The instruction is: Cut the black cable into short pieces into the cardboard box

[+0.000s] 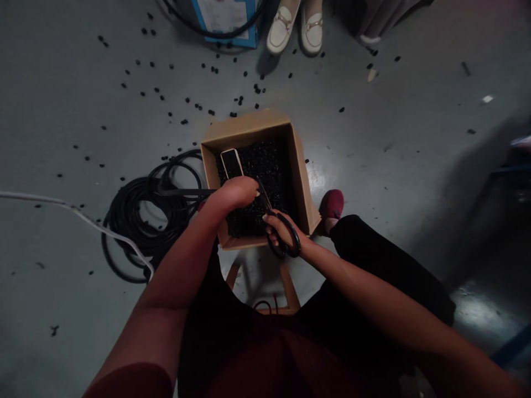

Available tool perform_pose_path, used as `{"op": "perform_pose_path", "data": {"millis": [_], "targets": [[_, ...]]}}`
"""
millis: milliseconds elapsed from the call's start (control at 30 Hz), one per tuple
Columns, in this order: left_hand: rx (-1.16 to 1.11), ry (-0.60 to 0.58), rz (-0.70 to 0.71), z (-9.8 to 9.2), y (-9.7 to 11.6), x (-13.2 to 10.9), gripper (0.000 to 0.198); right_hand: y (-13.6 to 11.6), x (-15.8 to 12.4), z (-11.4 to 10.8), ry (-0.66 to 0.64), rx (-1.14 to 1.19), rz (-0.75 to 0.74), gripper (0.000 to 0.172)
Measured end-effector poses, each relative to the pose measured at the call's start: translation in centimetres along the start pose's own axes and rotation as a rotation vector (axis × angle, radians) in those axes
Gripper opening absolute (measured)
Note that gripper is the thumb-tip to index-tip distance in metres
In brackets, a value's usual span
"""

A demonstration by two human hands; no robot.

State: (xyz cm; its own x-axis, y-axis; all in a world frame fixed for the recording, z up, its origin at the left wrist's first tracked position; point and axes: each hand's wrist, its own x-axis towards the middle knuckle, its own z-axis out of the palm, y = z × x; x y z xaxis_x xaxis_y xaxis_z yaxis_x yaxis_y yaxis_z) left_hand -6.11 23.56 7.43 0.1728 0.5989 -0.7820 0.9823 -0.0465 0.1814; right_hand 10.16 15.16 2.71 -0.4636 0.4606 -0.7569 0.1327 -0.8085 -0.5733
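Part of the black tubing is covered by the left forearm; its end is clamped in the curled fingers of the left hand, which are mostly hidden. Scissors are gripped in the fingers of the right hand over an open cardboard box. Small black pieces are heaped inside and strewn across the grey floor. A smartphone is partly blocked by the left hand. A tubing coil is overlapped by a white cable. Beyond, near 2 white loafers, a blue carton is cut off.
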Motion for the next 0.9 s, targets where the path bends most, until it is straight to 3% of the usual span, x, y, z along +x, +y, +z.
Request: {"op": "perform_pose_path", "data": {"millis": [200,400,600,900], "targets": [[-0.129,0.152,0.078,-0.8,-1.1,-0.4,0.031,-1.5,0.3,-0.2,0.088,0.066,0.123,0.026],[-0.378,0.333,0.112,-2.0,-1.8,-1.4,0.046,-2.7,0.5,-0.6,0.105,0.069,-0.049,0.028],[-0.63,0.348,0.133,-1.7,-2.3,-1.2,0.042,-3.7,0.2,-1.3,0.069,-0.014,-0.165,0.033],[-0.623,0.406,0.104,-2.0,-2.3,-1.1,0.035,-3.9,0.0,-1.8,0.061,-0.108,-0.242,0.044]]}}
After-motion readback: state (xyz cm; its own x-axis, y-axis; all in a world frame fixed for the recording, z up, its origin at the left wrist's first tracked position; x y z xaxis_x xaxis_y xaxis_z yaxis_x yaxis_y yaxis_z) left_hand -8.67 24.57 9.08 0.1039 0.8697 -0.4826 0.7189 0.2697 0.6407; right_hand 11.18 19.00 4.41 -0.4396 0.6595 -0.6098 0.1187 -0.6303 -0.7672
